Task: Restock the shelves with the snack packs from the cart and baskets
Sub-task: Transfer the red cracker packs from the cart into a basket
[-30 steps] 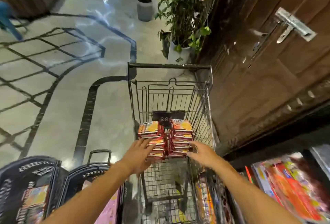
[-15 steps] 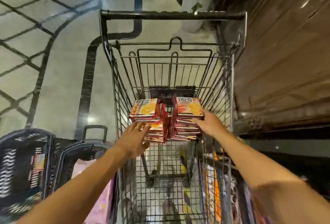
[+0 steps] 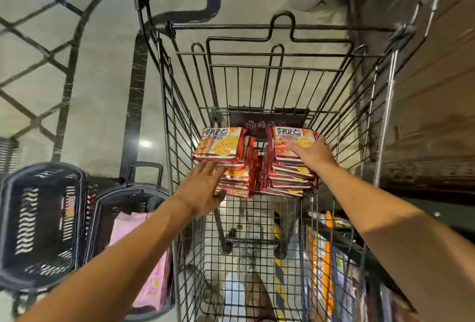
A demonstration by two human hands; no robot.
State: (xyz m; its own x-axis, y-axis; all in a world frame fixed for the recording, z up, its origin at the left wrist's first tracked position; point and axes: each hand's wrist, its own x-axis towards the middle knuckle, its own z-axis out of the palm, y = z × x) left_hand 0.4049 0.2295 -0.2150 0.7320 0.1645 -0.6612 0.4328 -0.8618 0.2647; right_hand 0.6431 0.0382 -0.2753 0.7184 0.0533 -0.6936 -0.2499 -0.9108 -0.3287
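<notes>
Fingers (image 3: 295, 147) of my right hand (image 3: 312, 153) lie flat on the right snack stack (image 3: 290, 172) at the cart's (image 3: 180, 121) far end, left hand (image 3: 203, 190) spread beside the left stack (image 3: 221, 152); light, slippery packs likely need squeezing from both outer sides.

The left hand (image 3: 199, 190) covers part of the left snack stack (image 3: 232, 183). At five o'clock, the shelf packs (image 3: 323, 257) are blurry and cut off.

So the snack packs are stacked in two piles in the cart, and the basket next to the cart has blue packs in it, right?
Not quite. The packs in that basket are pink, not blue, as the head view shows. The rest holds: the snack packs sit in two piles inside the cart.
</notes>
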